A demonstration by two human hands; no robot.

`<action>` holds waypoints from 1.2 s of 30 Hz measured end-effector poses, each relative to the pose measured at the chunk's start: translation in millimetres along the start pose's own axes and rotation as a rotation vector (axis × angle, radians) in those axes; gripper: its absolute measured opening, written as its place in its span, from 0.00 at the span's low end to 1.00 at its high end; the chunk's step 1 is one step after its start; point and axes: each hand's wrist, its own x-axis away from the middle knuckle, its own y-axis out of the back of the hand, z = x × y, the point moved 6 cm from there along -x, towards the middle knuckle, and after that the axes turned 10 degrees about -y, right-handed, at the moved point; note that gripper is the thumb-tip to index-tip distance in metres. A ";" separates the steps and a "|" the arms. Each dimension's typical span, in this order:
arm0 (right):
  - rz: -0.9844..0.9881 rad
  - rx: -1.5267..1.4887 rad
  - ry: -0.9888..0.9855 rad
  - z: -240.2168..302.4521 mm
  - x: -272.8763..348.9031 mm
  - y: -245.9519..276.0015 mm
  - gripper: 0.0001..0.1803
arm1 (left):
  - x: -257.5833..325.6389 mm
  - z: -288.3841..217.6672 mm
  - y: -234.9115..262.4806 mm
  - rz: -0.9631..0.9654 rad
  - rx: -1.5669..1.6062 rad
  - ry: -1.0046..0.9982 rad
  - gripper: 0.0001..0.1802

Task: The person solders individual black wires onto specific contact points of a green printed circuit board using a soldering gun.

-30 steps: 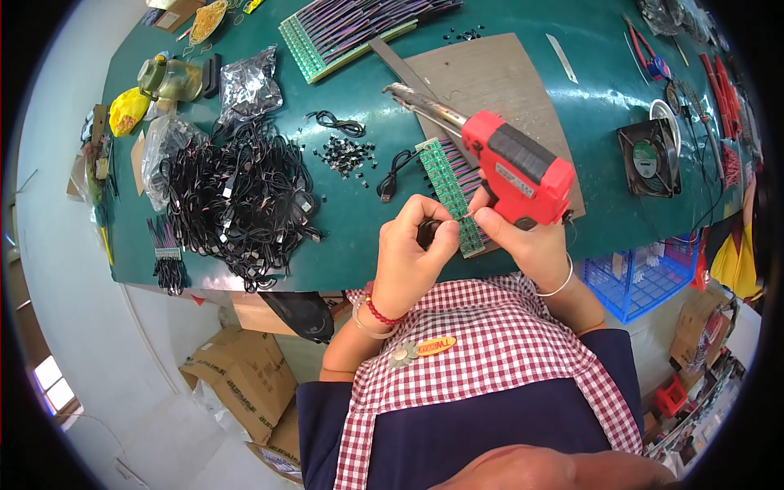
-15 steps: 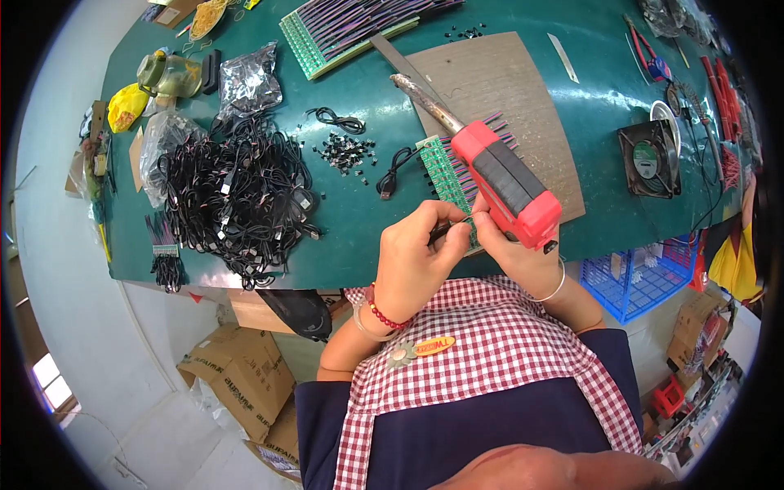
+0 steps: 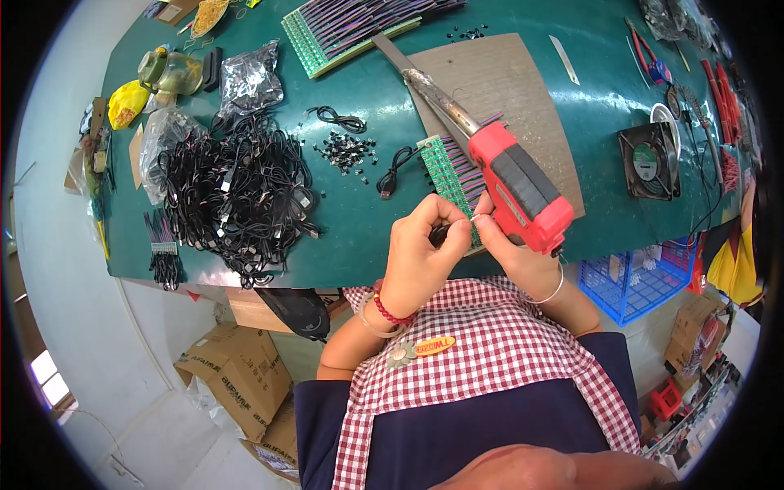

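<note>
My left hand (image 3: 426, 251) is closed, with a black cable (image 3: 438, 236) curled inside its fingers. In my right hand (image 3: 523, 263) I hold a red and black soldering gun (image 3: 523, 186), its long discoloured metal barrel slanting up to the left. My two thumbs and index fingers come together at a thin, pale wire end (image 3: 474, 218); which fingers grip it I cannot tell. Just beyond the fingertips lies a green circuit board panel (image 3: 445, 173) with purple and black wires, partly hidden by the gun. A black USB cable (image 3: 394, 173) lies to its left.
A heap of black USB cables (image 3: 237, 196) covers the left of the green table (image 3: 359, 245). Small black parts (image 3: 345, 153) are scattered beside it. Under the panel is a brown board (image 3: 539, 106), crossed by a metal bar (image 3: 392, 54). A fan (image 3: 648, 161) stands at right.
The soldering gun has shifted slightly right and downward with its barrel tip. My left fingers have shifted a little, and the wire end between my hands now shows paler.
</note>
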 end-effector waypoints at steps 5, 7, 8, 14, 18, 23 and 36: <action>-0.014 0.292 0.285 22.8 0.7 0.6 0.21 | -1.1 7.1 1.7 0.028 0.013 0.014 0.05; -0.029 0.290 0.347 24.1 3.1 1.0 0.26 | -2.1 3.4 2.0 0.037 -0.030 -0.025 0.05; -0.030 0.292 0.345 22.1 2.6 1.4 0.26 | -2.8 -0.9 2.2 0.061 -0.092 -0.035 0.05; 0.058 0.361 0.471 33.1 4.3 -2.6 0.28 | -5.1 -25.4 3.9 0.102 -0.360 -0.178 0.06; 0.013 0.171 0.193 17.7 5.9 1.2 0.21 | -4.1 -22.7 1.4 0.096 -0.327 -0.278 0.07; 0.063 -0.274 -0.188 5.6 -1.3 4.1 0.22 | -4.4 -29.7 -1.0 0.101 -0.333 -0.436 0.08; -0.057 -0.338 -0.081 -3.8 9.5 0.2 0.25 | -4.8 -25.6 2.2 -0.066 -0.423 -0.444 0.10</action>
